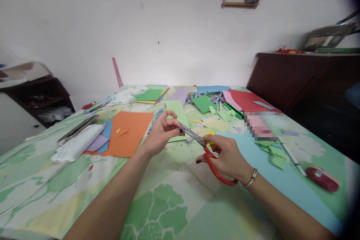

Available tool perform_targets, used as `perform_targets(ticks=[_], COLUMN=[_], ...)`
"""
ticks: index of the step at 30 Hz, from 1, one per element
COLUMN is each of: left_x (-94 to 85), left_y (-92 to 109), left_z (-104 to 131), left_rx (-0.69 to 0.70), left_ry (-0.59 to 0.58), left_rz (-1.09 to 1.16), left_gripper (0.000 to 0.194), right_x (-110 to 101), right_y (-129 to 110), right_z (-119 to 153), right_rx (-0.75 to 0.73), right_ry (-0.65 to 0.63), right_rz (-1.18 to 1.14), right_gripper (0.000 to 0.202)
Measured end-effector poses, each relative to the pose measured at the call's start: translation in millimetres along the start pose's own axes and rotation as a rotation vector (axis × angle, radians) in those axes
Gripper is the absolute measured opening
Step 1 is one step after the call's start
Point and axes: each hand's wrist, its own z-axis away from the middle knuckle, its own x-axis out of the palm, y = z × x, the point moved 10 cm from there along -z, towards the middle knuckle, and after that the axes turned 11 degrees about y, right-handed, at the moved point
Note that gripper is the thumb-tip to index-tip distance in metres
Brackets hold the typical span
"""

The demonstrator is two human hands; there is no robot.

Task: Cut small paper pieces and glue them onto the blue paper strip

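Observation:
My right hand grips red-handled scissors above the middle of the table. Their metal blades point up and left, towards my left hand. The fingers of my left hand are pinched together at the blade tips; what they hold, if anything, is too small to make out. Behind that hand a light green sheet lies on the table. To its left is an orange sheet with a small orange scrap on top. A light blue sheet lies partly under my right forearm.
The patterned tablecloth bears a white power strip, a phone, a white pen and a dark red object. Green cut scraps, a red sheet, white string and coloured papers lie farther back, near the wall.

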Motion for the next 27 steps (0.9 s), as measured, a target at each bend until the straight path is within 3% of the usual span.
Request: perform_targets(ticks=[3, 18, 27], left_x=[-0.1, 1.5, 5.5], left_y=[0.3, -10.5, -10.2], left_z=[0.3, 1.9, 1.6], left_rx=[-0.018, -0.003, -0.042], left_ry=[-0.032, 0.11, 0.019], left_rz=[-0.046, -0.04, -0.053], left_gripper=[0.032, 0.033, 0.033], right_x=[-0.3, 4.3, 5.7], right_y=[-1.1, 0.4, 0.8], right_z=[0.0, 1.9, 0.8], right_rx=[-0.001, 0.027, 0.021], right_ry=[-0.001, 0.031, -0.02], right_rz=[-0.001, -0.018, -0.013], right_gripper=[0.034, 0.035, 0.034])
